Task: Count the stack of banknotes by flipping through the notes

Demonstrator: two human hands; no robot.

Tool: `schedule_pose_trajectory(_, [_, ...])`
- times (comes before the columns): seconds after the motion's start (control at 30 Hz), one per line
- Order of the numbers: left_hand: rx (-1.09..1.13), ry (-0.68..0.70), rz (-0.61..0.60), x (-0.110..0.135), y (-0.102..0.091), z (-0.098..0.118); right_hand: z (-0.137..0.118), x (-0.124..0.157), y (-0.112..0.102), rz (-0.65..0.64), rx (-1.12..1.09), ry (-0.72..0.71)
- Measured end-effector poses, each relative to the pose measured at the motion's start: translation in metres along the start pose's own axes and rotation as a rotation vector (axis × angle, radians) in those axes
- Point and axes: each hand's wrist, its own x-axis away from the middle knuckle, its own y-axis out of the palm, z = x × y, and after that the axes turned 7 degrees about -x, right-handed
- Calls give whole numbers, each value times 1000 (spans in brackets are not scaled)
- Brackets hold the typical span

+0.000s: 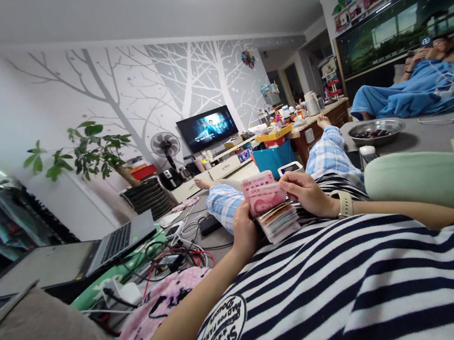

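Observation:
Pink 100 banknotes [266, 199] stand fanned upright above my lap, one showing behind another. My left hand [244, 226] grips their left edge, its fingers wrapped behind them. At the upper right edge, my right hand [307, 194] pinches a note between thumb and fingers; a pale watch band [344, 203] circles that wrist. Just below the pink notes, a thick stack of mixed banknotes [279, 224] shows its layered edges and rests against my striped shirt. Whether the left hand also holds this stack is partly hidden.
An open laptop [119, 242] and tangled cables [176, 258] lie to my left. At right are a green cushion [435, 180], a metal bowl [376, 133] of dark fruit, and a person under a blue blanket [406, 91] holding a phone. A cluttered table [302, 124] stands beyond my feet.

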Motion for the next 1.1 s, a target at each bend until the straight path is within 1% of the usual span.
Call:
schedule_pose_trajectory(0.1, [-4,21,-15,0,0,2,0,1,0,-16,-30,14])
schedule_pose_trajectory(0.33, [3,18,-38,1,-2,8,0,1,2,0,-46,44])
schedule_pose_trajectory(0.67, [120,-10,-14,1,-2,7,1,1,1,0,-37,57])
schedule_pose_trajectory(0.87, [126,-28,-20,1,-3,11,1,1,1,-4,-47,58])
schedule_pose_trajectory(1.0, [138,-21,-22,1,-4,14,2,1,1,-13,-74,37])
schedule_pose_trajectory(1.1, [153,-54,-6,1,-3,14,3,1,1,-50,-101,43])
